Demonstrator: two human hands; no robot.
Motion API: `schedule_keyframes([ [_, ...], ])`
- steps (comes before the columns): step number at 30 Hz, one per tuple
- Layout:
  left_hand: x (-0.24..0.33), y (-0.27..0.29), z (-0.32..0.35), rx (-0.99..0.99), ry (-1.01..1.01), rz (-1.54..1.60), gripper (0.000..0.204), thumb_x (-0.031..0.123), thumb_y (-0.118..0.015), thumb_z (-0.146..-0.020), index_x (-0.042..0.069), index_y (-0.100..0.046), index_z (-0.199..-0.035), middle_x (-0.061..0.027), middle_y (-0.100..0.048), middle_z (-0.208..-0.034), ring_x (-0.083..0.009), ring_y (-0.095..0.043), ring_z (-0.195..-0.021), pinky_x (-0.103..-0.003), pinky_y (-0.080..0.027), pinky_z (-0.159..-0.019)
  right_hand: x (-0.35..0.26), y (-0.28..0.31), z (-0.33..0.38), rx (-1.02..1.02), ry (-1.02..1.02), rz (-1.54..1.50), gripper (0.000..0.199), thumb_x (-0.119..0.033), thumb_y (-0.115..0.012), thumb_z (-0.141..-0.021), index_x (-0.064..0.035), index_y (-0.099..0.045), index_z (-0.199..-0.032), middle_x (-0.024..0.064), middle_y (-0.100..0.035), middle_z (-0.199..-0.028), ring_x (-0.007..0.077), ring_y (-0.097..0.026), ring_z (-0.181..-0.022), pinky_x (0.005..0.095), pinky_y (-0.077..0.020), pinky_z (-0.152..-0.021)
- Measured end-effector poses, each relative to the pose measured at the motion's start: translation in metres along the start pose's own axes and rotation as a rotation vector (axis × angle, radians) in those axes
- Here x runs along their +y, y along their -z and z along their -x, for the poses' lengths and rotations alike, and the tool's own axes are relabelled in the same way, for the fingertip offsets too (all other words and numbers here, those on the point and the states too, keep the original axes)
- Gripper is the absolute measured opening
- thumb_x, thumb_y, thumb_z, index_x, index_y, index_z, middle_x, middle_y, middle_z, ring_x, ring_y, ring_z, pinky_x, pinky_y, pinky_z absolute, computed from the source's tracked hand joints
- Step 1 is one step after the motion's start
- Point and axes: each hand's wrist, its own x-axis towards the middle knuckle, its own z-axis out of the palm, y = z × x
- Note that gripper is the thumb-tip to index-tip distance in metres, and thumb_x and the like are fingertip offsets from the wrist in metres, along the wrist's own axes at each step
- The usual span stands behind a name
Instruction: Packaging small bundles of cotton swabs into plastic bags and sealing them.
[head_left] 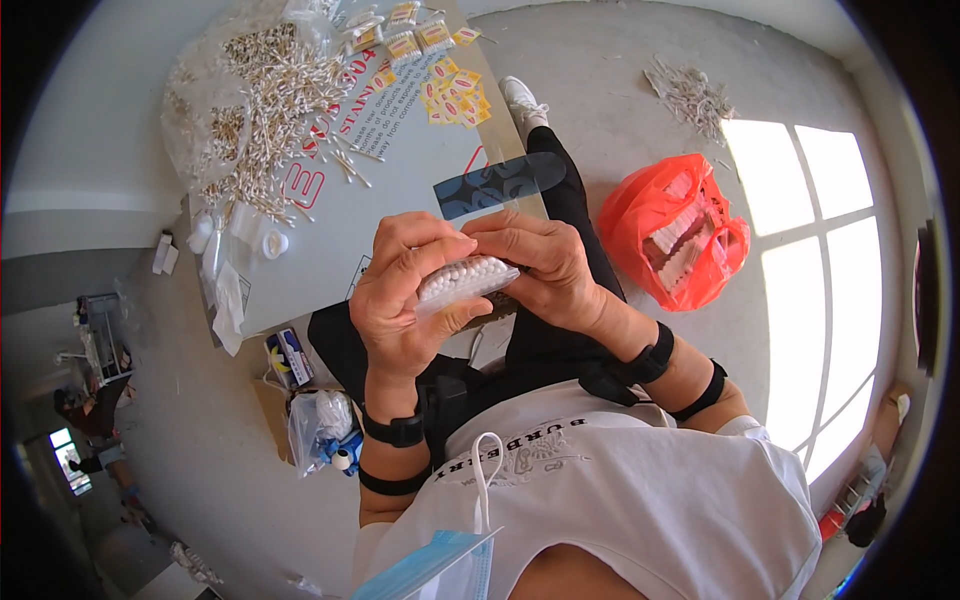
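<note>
A small clear plastic bag packed with white-tipped cotton swabs (466, 278) is held between both hands in front of my lap, at the table's near edge. My left hand (398, 290) wraps its left side, fingers over the top and thumb below. On the right side, my right hand (545, 262) pinches the bag with bent fingers. The swab heads face toward me. Just beyond my hands, a dark see-through patterned strip (500, 185) lies across the table's corner. To the left spreads a large heap of loose cotton swabs (275, 100), partly inside a big clear bag (195, 130).
The grey printed table (350, 215) also bears yellow-and-white paper labels (457, 97), several small packs (404, 47) and a small white round item (274, 244). Beside my leg, an open red plastic bag (690, 190) stands on the floor. A box with bags (300, 410) sits at lower left.
</note>
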Motion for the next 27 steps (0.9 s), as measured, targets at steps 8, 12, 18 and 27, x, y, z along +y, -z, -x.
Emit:
schedule_keyframes([
  [8,-0.003,0.006,0.0,0.006,-0.034,-0.044,0.037,0.016,-0.085,-0.064,-0.001,-0.07,-0.092,-0.0091,-0.064,-0.096,-0.0249,-0.058,-0.091,-0.033,-0.049,-0.077,0.003,0.002,0.001,0.006,-0.032,-0.05,0.04,0.014,-0.061,-0.068,0.0011,-0.066,-0.105,0.0143,-0.066,-0.105,0.0288,-0.065,-0.099,0.0337,-0.0521,-0.087],
  [12,-0.008,0.006,0.003,0.003,-0.052,-0.054,0.035,0.015,-0.085,-0.064,-0.002,-0.07,-0.091,-0.0088,-0.064,-0.095,-0.0244,-0.058,-0.089,-0.033,-0.049,-0.077,0.004,0.001,0.002,-0.001,-0.024,-0.056,0.039,0.013,-0.062,-0.068,0.001,-0.066,-0.105,0.0142,-0.066,-0.105,0.0286,-0.065,-0.099,0.0339,-0.052,-0.087],
  [18,0.001,0.001,-0.001,0.023,0.018,-0.037,0.034,0.013,-0.084,-0.065,0.0,-0.069,-0.092,-0.0079,-0.063,-0.094,-0.0245,-0.058,-0.09,-0.033,-0.049,-0.078,0.002,0.002,0.001,-0.001,-0.045,-0.017,0.038,0.012,-0.064,-0.068,0.0013,-0.066,-0.105,0.0141,-0.067,-0.103,0.0302,-0.065,-0.098,0.0346,-0.0522,-0.086],
  [27,-0.003,-0.004,-0.001,-0.041,0.017,-0.056,0.033,0.006,-0.083,-0.061,0.001,-0.069,-0.091,-0.0072,-0.064,-0.093,-0.0249,-0.058,-0.09,-0.033,-0.049,-0.078,0.003,-0.001,0.002,0.011,-0.017,0.039,0.036,0.01,-0.067,-0.068,0.0026,-0.065,-0.103,0.0153,-0.066,-0.101,0.0328,-0.065,-0.096,0.0357,-0.0535,-0.081],
])
